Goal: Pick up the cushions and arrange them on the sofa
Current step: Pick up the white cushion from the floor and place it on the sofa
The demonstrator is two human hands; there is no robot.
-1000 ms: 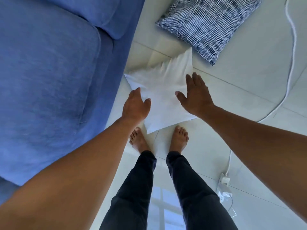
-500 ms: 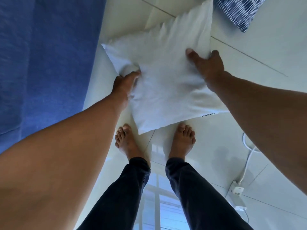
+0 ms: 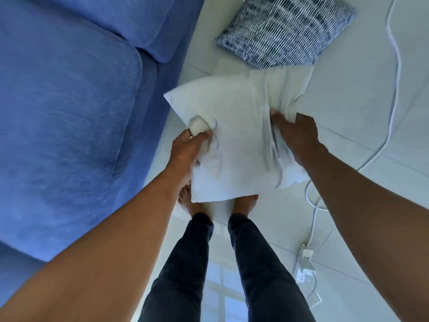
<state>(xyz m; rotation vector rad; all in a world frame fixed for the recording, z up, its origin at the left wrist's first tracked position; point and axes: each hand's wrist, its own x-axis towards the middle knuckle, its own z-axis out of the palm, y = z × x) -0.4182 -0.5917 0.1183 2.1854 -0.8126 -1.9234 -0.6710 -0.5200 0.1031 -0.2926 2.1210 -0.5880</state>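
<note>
A white cushion [image 3: 239, 135] hangs in the air above my feet, held from both sides. My left hand [image 3: 188, 147] pinches its left edge, bunching the fabric. My right hand [image 3: 297, 133] grips its right side, fingers tucked under a fold. Beyond it a dark blue and white patterned cushion [image 3: 285, 31] lies flat on the pale tiled floor. The blue sofa [image 3: 69, 112] fills the left side of the view, its seat bare.
A white cable [image 3: 392, 89] runs across the floor at the right down to a white power strip [image 3: 305, 259] near my right foot. My bare feet [image 3: 246, 203] stand on glossy tiles beside the sofa's front edge.
Both hands reached the white cushion on the floor, closed on its two sides and raised it off the tiles. The view has tipped back up, showing the sofa and patterned cushion again.
</note>
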